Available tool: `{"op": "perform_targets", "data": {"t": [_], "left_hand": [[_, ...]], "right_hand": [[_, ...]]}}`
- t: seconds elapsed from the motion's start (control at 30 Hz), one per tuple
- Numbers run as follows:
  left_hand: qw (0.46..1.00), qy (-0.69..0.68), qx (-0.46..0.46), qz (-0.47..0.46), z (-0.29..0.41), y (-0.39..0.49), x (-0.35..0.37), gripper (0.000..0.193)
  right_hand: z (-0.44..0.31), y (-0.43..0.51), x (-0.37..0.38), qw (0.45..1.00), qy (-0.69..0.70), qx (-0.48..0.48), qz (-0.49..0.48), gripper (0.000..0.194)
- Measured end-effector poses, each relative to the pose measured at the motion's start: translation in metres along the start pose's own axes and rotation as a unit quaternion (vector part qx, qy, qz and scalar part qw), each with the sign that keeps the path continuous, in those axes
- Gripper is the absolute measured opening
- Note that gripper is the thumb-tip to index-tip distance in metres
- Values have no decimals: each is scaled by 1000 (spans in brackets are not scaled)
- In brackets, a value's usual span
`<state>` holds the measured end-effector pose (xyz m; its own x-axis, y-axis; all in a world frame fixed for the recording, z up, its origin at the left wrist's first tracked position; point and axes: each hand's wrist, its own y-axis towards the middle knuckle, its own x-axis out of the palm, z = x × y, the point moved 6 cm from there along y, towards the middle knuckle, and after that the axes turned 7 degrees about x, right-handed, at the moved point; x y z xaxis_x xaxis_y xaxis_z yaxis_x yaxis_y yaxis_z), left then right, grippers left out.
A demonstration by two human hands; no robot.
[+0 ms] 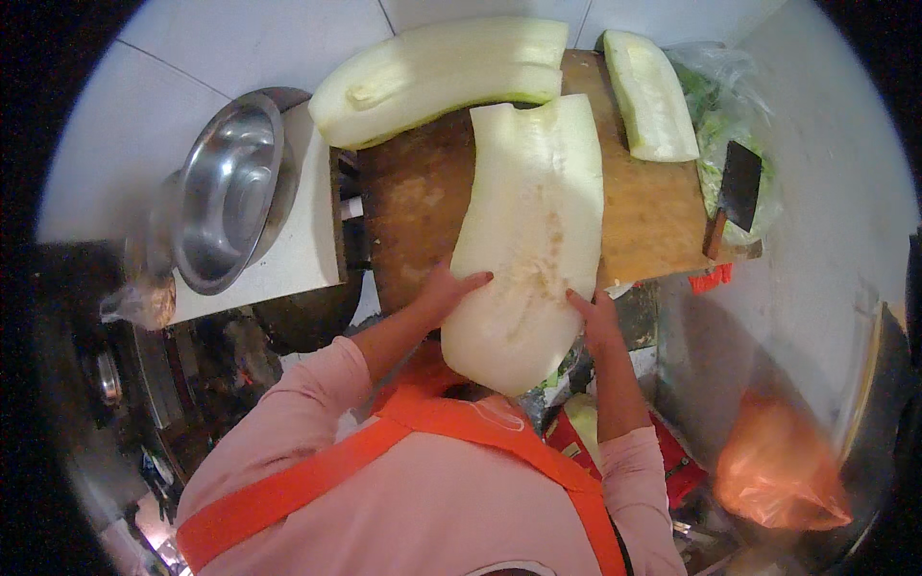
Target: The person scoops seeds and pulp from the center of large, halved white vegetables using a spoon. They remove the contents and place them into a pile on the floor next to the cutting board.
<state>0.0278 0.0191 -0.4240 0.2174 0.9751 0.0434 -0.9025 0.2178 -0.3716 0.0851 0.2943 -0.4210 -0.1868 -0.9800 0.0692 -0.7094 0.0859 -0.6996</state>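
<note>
Both my hands grip a large, pale peeled gourd half (529, 237), its hollowed inner face turned up. My left hand (450, 291) clasps the left edge, the thumb lying on the inner face. On the opposite edge my right hand (596, 317) holds on with its thumb on top, the other fingers hidden below. The near, rounded end juts past the wooden cutting board (414, 209) toward my chest. Behind it lies a long, curved gourd piece (446, 72) across the board's far left. A shorter gourd piece (650, 97) rests at the far right.
A cleaver (738, 187) stands at the board's right side, beside a clear plastic bag of leafy greens (717, 108). Steel basins (234, 194) lean on a white surface (310, 237) to the left. An orange plastic bag (781, 468) is low at right. Tiled wall (302, 43) bounds the back.
</note>
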Motion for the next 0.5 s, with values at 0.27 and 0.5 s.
{"op": "perform_targets", "data": {"t": [0.27,0.5], "left_hand": [[996,73,-60,-7,23,0,-5,69],[969,209,127,31,55,50,-4,88]], "right_hand": [[-10,9,-28,970,-241,-6,33,39],[-134,-12,-24,737,-586,-252,225,39]]}}
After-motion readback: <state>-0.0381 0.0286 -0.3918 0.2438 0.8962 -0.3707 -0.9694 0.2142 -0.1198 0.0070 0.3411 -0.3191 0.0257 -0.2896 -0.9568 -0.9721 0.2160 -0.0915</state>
